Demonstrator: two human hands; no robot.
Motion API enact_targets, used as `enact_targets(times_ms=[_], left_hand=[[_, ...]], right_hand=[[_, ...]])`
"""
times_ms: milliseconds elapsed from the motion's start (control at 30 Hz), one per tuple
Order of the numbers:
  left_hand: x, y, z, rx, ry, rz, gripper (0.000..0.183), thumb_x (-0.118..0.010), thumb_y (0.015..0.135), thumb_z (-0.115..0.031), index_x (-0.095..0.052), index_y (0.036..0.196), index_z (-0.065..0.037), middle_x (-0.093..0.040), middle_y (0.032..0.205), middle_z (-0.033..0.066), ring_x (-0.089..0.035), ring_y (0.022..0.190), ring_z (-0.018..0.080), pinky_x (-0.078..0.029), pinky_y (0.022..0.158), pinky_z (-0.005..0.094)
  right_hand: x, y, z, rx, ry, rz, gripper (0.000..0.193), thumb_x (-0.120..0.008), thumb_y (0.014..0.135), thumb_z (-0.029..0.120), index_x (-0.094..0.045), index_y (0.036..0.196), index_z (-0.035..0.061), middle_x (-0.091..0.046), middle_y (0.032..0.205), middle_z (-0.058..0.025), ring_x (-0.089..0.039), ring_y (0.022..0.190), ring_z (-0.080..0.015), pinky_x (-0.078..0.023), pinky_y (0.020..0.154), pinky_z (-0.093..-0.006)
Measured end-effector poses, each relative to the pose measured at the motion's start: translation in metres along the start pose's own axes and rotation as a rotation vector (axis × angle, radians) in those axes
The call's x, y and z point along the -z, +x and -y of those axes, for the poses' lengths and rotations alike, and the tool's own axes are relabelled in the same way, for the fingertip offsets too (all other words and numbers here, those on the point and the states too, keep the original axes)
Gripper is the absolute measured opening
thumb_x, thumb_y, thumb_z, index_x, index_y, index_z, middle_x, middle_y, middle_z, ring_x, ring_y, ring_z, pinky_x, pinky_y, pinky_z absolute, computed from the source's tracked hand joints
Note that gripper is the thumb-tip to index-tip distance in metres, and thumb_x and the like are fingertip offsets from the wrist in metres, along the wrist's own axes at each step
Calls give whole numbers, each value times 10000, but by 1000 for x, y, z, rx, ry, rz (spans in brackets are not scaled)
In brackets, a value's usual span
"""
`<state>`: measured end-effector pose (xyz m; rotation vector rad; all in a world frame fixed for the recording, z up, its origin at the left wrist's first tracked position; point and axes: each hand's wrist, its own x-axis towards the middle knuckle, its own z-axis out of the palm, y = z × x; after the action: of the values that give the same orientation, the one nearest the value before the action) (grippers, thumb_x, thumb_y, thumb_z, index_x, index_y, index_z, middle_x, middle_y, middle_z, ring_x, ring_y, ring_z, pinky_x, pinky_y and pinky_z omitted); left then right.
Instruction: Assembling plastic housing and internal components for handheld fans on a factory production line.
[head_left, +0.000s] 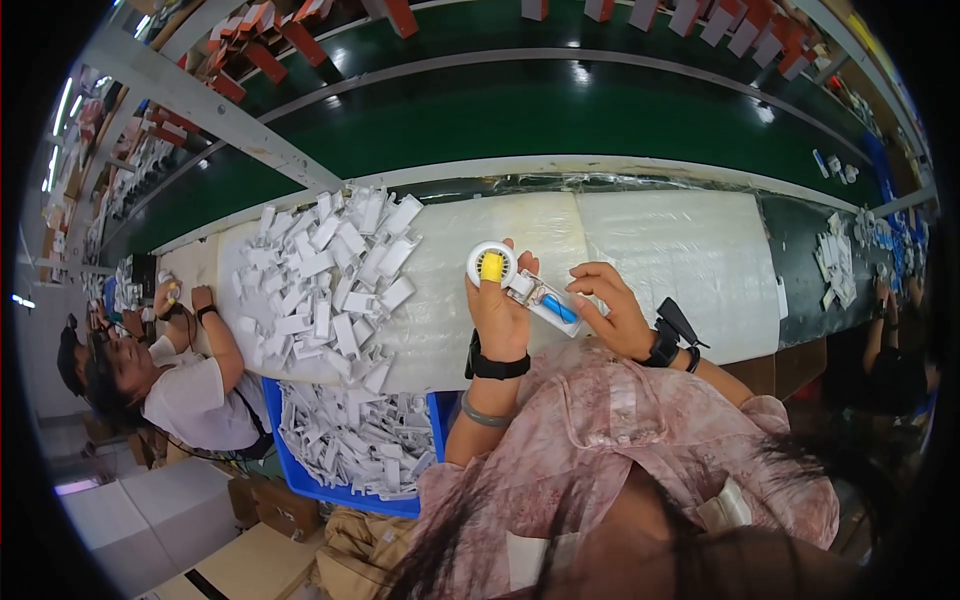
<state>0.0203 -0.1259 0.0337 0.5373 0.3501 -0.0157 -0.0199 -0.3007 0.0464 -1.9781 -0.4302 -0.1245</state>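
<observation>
My left hand (pixel 501 325) is closed on a small white handheld fan, with the thumb over its round, grilled head (pixel 478 251). A yellow covering (pixel 491 266) wraps that thumb's tip. The fan's handle lies open toward the right, baring a blue cylindrical battery (pixel 557 307) and some thin wiring. Beside the far end of the handle is my right hand (pixel 617 315), its fingers apart and slightly bent. Its thumb is close to the handle; whether they touch, I cannot tell. Black bands circle both wrists.
White plastic shells (pixel 330 270) are heaped at the left of the film-covered table (pixel 680 260). Below them, a blue bin (pixel 300 478) holds more white parts. A green conveyor (pixel 480 110) runs behind. A co-worker (pixel 205 395) sits at the left; another person's arm shows far right.
</observation>
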Motion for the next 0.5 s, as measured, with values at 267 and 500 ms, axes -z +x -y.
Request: enact_targets(times_ms=[267,500], left_hand=[[20,-3,-17,31,-56,-21,290,-487,941,-168,-431,1203,-55,-543,1218,156,-607,993,304,-510,893,470],[49,-14,-42,100,-181,77,362,-512,942,-246,-456,1231,-35,-539,1243,144,-614,988,286,-513,892,457]], right_hand=[[-14,8,-17,-163,164,12,222,-527,889,3,-558,1109,4,-491,1162,-114,-596,947,-168,-468,775,-257],[-39,30,-30,-228,272,183,244,-510,886,-25,-548,1125,4,-476,1151,-98,-618,889,-156,-485,749,-244]])
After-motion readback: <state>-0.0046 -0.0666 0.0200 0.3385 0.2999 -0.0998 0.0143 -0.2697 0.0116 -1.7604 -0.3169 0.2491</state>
